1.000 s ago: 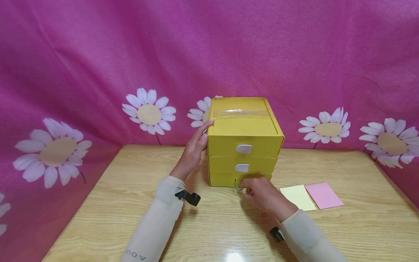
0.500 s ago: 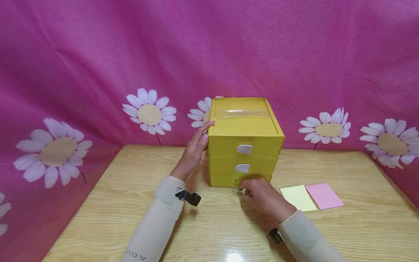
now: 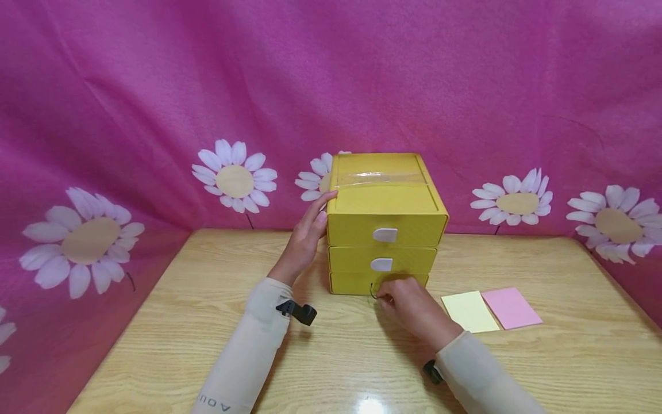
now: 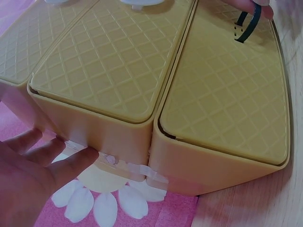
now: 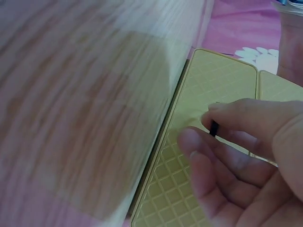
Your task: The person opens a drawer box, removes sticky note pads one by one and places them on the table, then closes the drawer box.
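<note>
A yellow three-drawer box stands on the table, with white tabs on its upper two drawers. A dark strap loop comes out of slits in the front of the bottom drawer. My right hand pinches this loop between thumb and fingers, low in front of the box. In the right wrist view a bit of the dark strap shows between the fingertips. My left hand rests with extended fingers on the box's left side. All drawers sit shut in their frames.
Yellow and pink sticky-note pads lie side by side to the right of my right hand. The wooden table meets a pink flowered cloth behind the box. Clear tape crosses the box's top.
My right hand has shifted slightly left and its fingers have closed in on the strap loop. The left hand and the box keep their places.
</note>
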Action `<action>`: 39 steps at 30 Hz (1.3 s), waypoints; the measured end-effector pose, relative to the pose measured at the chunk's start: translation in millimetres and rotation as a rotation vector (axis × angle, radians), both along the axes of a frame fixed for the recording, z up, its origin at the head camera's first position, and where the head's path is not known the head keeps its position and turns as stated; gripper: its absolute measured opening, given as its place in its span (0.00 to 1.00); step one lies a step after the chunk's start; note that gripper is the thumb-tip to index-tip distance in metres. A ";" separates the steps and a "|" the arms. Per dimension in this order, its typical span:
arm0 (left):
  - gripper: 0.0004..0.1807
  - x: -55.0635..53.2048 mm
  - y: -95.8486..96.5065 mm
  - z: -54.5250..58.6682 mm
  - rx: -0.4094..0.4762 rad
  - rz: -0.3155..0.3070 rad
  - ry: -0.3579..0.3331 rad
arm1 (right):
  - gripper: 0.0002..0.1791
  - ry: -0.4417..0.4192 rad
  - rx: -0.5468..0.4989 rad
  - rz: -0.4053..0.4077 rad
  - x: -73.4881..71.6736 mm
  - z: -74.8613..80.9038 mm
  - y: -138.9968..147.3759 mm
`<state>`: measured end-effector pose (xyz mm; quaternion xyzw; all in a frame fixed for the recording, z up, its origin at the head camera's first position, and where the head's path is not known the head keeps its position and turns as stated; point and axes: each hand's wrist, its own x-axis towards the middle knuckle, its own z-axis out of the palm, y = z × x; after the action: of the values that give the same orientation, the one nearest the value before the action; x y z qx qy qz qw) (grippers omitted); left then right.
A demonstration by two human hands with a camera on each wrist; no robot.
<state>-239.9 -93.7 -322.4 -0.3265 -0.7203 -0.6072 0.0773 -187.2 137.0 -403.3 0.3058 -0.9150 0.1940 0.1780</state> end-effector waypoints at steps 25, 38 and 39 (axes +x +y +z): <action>0.25 -1.3 0.0 -1.0 0.010 0.001 0.003 | 0.22 0.057 -0.007 -0.033 1.1 4.0 -3.6; 0.25 -2.1 -0.2 -1.6 0.014 -0.006 0.012 | 0.21 0.003 0.022 -0.030 4.3 7.1 -4.9; 0.25 -2.2 -0.2 -1.7 0.014 -0.006 0.011 | 0.21 0.004 0.026 -0.032 4.6 7.2 -5.0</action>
<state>-242.0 -93.9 -324.1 -0.3315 -0.7146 -0.6105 0.0819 -182.5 132.0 -396.2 0.2938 -0.9218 0.1786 0.1788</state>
